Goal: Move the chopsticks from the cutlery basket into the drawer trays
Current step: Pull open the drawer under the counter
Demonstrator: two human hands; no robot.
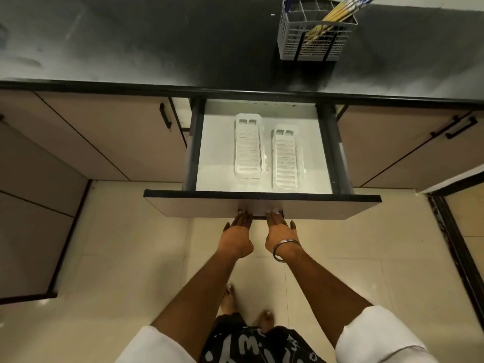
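Both hands' fingers [245,214] straight, pressed together, tips on drawer front [204,205] by handle [259,217], nothing gripped

We find almost nothing readable here. The only lettering is a white print on the person's black shorts [262,347] at the bottom edge; we can pick out shapes like a capital "A" and an "M", but they form no word we can read. The basket, the trays, the drawer and the cupboards show no labels, brands or numbers.
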